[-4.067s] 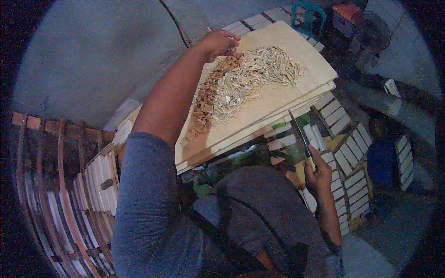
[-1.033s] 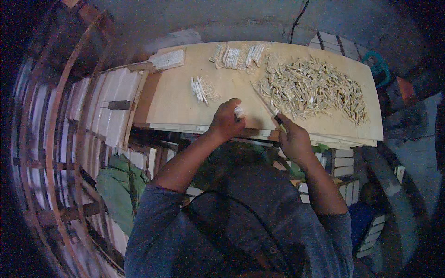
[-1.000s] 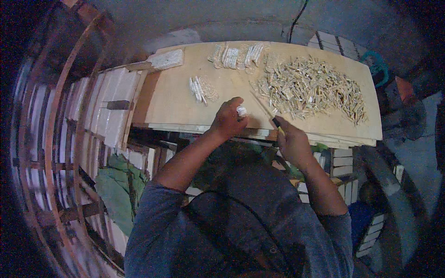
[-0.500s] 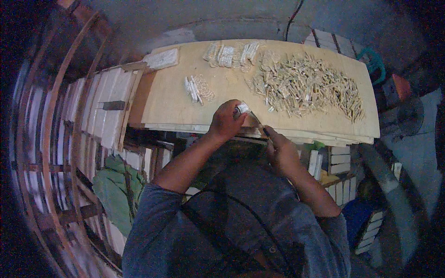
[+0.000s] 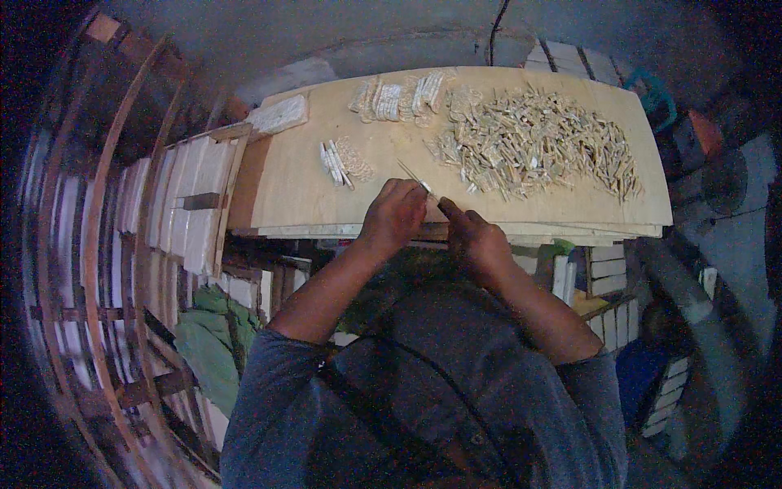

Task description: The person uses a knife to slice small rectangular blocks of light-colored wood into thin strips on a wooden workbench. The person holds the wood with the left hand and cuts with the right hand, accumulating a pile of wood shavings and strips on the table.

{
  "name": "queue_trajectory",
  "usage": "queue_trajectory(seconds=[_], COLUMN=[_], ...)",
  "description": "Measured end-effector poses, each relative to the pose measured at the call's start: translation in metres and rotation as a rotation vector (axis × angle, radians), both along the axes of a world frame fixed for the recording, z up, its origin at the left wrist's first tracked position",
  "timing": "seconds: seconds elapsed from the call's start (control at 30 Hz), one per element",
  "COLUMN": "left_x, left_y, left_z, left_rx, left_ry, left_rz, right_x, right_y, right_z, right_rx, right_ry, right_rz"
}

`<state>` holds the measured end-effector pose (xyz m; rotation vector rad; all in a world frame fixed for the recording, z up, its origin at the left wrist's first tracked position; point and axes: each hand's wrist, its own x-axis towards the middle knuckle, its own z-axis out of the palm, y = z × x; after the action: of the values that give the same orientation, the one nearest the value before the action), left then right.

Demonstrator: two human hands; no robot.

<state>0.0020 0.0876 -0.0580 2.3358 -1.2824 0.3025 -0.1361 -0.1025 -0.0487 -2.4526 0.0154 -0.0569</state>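
Note:
Over the near edge of the wooden board, my left hand [image 5: 397, 213] is closed on a small white piece [image 5: 425, 187], mostly covered by the fingers. Just right of it, my right hand [image 5: 476, 238] grips a thin knife-like tool [image 5: 412, 174], whose slender tip reaches past the left fingers onto the board side. The tool lies against or beside the white piece; which one I cannot tell. Ahead and left lies a small group of white sticks [image 5: 332, 163] beside pale looped pieces [image 5: 356, 157]. A broad heap of short pale pieces [image 5: 546, 143] covers the board's right side.
The pale wooden board [image 5: 293, 191] bears rows of white pieces [image 5: 393, 102] at its far side and a white slab [image 5: 279, 114] at its far left corner. Wooden racks [image 5: 106, 244] with white slabs stand left. A green cloth [image 5: 208, 338] hangs below.
My right hand has moved up and left, closer to the left hand. The tool's thin tip now shows beyond the left fingers. The whole view has shifted slightly.

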Motion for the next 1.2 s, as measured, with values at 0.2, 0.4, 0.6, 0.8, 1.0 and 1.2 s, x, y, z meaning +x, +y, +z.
queue_trajectory(seconds=[0.2,0.4,0.6,0.8,1.0,1.2], left_x=[-0.007,-0.005,0.002,-0.002,-0.006,-0.014], left_y=[-0.003,-0.001,-0.001,-0.003,-0.002,-0.007], left_z=[0.003,-0.004,0.003,0.008,0.004,0.016], left_rx=[-0.151,-0.211,-0.009,-0.089,-0.143,-0.193], left_ry=[0.07,0.083,0.075,0.07,0.12,0.177], left_rz=[0.006,0.002,0.016,-0.011,0.006,0.052], right_x=[-0.024,-0.055,-0.009,-0.005,-0.054,-0.033], right_y=[-0.01,-0.03,-0.007,-0.003,-0.025,-0.031], right_z=[-0.004,0.01,0.016,0.001,0.001,0.011], right_rx=[0.034,0.09,-0.005,0.045,0.014,0.018], right_ry=[0.108,0.127,-0.004,-0.057,0.11,0.106], right_rz=[-0.008,0.013,0.013,0.025,0.029,0.033])
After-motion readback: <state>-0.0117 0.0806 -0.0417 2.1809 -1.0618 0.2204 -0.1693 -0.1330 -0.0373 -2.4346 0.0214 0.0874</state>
